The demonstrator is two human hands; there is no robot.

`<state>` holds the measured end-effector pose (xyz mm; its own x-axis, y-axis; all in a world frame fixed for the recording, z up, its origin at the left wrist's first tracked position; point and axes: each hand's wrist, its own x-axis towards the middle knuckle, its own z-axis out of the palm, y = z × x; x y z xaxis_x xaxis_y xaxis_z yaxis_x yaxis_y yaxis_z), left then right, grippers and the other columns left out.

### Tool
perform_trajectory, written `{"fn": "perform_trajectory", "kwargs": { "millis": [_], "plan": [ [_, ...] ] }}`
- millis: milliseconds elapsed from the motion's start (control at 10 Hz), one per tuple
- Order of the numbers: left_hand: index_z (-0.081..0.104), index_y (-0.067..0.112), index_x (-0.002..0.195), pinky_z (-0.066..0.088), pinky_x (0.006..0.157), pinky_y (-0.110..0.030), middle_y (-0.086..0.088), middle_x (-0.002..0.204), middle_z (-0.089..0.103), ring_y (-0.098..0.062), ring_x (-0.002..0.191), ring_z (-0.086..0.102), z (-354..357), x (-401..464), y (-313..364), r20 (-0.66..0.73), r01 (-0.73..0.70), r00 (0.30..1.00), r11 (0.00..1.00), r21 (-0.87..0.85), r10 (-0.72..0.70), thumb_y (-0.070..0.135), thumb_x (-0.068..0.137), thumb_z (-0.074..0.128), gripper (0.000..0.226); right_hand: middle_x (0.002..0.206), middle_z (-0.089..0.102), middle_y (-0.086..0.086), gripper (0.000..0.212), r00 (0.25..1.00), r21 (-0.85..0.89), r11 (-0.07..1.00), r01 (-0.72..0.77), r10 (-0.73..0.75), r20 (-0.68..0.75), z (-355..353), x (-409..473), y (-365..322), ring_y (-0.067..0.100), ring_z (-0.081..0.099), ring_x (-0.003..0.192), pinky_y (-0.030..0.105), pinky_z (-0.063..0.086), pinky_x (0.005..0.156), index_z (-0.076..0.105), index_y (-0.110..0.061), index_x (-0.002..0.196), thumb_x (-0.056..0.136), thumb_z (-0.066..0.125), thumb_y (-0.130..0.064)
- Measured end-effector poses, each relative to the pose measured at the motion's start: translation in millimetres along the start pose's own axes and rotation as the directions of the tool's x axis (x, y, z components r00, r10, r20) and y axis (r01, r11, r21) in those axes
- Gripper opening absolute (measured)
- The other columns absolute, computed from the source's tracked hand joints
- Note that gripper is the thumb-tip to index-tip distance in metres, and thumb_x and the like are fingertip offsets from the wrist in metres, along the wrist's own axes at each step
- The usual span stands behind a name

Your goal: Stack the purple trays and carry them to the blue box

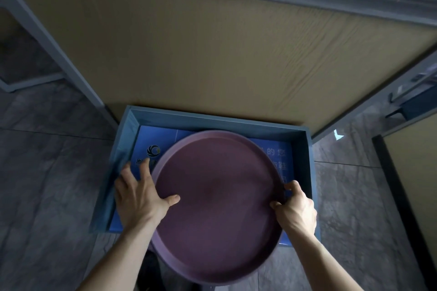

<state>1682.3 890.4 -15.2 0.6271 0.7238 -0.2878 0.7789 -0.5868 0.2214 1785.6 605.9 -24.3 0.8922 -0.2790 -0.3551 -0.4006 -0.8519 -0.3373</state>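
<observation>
A round purple tray (217, 205) is held over the open blue box (307, 149) that stands on the floor. Only the top tray shows; I cannot tell whether others lie beneath it. My left hand (137, 196) grips the tray's left rim, thumb resting inside the tray and fingers spread over the edge. On the right rim, my right hand (295, 208) is closed, thumb and fingers pinching the edge. The tray's near part reaches past the box's front edge toward me. The box's bright blue printed bottom (160, 139) shows beyond the tray.
A wood-topped table (212, 54) with a grey frame stands just beyond the box. Dark tiled floor (47, 160) lies on both sides. A second table edge (411, 172) and a dark object are at the right.
</observation>
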Motion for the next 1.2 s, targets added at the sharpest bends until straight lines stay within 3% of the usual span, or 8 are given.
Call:
{"fn": "perform_trajectory", "kwargs": {
  "millis": [100,200,300,400,800,1000,1100,1200],
  "plan": [
    [0.029,0.028,0.153,0.036,0.113,-0.053,-0.015,0.159,0.024,-0.040,0.142,0.030,1.2,-1.8,7.7,-0.050,-0.212,0.975,0.975,0.064,0.215,0.051,0.054,0.092,0.119,0.125,0.054,0.007,0.069,0.978,-0.147,0.969,0.198,-0.205,-0.033,2.6,-10.1,-1.8,0.033,0.058,0.106,0.043,0.052,0.078,0.043,-0.037,0.135,0.075,0.076,-0.028],
    [0.018,0.038,0.157,0.022,0.122,-0.049,-0.006,0.165,0.016,-0.034,0.149,0.017,12.9,-12.0,16.6,0.073,-0.416,0.909,0.902,0.117,0.410,0.066,0.057,0.082,0.122,0.163,0.016,0.004,0.100,0.851,-0.260,0.813,0.521,-0.519,0.085,11.5,-24.9,-4.8,0.029,0.025,0.146,0.047,0.042,0.107,0.012,-0.044,0.152,0.074,0.074,-0.047],
    [-0.003,0.047,0.155,0.003,0.124,-0.051,-0.005,0.168,-0.007,-0.034,0.154,-0.006,28.4,-19.2,19.7,0.221,-0.482,0.865,0.868,0.117,0.451,0.079,0.048,0.075,0.136,0.166,-0.005,0.005,0.110,0.756,-0.285,0.701,0.654,-0.594,0.276,24.1,-29.3,-1.4,0.028,-0.007,0.152,0.050,0.004,0.122,-0.004,-0.050,0.151,0.065,0.062,-0.074],
    [-0.009,0.051,0.153,0.001,0.124,-0.052,-0.004,0.167,-0.017,-0.033,0.154,-0.017,35.0,-21.1,18.0,0.255,-0.473,0.862,0.876,0.094,0.438,0.081,0.044,0.075,0.141,0.165,-0.011,0.006,0.113,0.761,-0.319,0.692,0.648,-0.582,0.285,30.2,-26.4,2.8,0.028,-0.014,0.151,0.051,-0.006,0.121,-0.007,-0.052,0.149,0.058,0.048,-0.089],
    [-0.004,0.051,0.154,0.002,0.125,-0.052,-0.004,0.168,-0.015,-0.034,0.154,-0.016,35.6,-20.2,22.3,0.247,-0.467,0.869,0.876,0.122,0.429,0.079,0.046,0.077,0.138,0.165,-0.013,0.005,0.115,0.775,-0.316,0.708,0.632,-0.568,0.276,36.2,-23.2,2.6,0.028,-0.015,0.151,0.052,-0.006,0.121,-0.010,-0.055,0.147,0.053,0.048,-0.091],
    [-0.006,0.048,0.155,0.007,0.124,-0.052,-0.007,0.168,-0.015,-0.035,0.154,-0.014,25.6,-22.7,27.4,0.297,-0.475,0.859,0.865,0.161,0.416,0.078,0.049,0.077,0.138,0.166,-0.010,0.006,0.111,0.785,-0.360,0.704,0.612,-0.485,0.386,19.0,-23.3,-14.1,0.030,-0.011,0.151,0.055,-0.008,0.120,0.000,-0.054,0.149,0.057,0.052,-0.088],
    [-0.004,0.044,0.157,0.012,0.124,-0.051,-0.008,0.169,-0.007,-0.033,0.155,-0.002,7.5,-26.2,36.5,0.325,-0.493,0.849,0.846,0.204,0.417,0.076,0.052,0.078,0.136,0.166,0.002,0.003,0.113,0.792,-0.357,0.728,0.585,-0.419,0.444,-6.4,-23.2,-33.8,0.029,-0.004,0.152,0.055,-0.008,0.119,0.009,-0.052,0.150,0.051,0.041,-0.096],
    [-0.004,0.043,0.157,0.010,0.124,-0.049,-0.004,0.170,-0.001,-0.029,0.156,0.002,-15.3,-29.8,40.4,0.308,-0.533,0.829,0.826,0.182,0.467,0.077,0.053,0.076,0.136,0.166,-0.004,0.002,0.115,0.787,-0.291,0.760,0.581,-0.433,0.440,-28.3,-32.8,-45.1,0.026,-0.007,0.152,0.053,-0.001,0.121,0.001,-0.052,0.150,0.051,0.038,-0.097]
  ]
}}
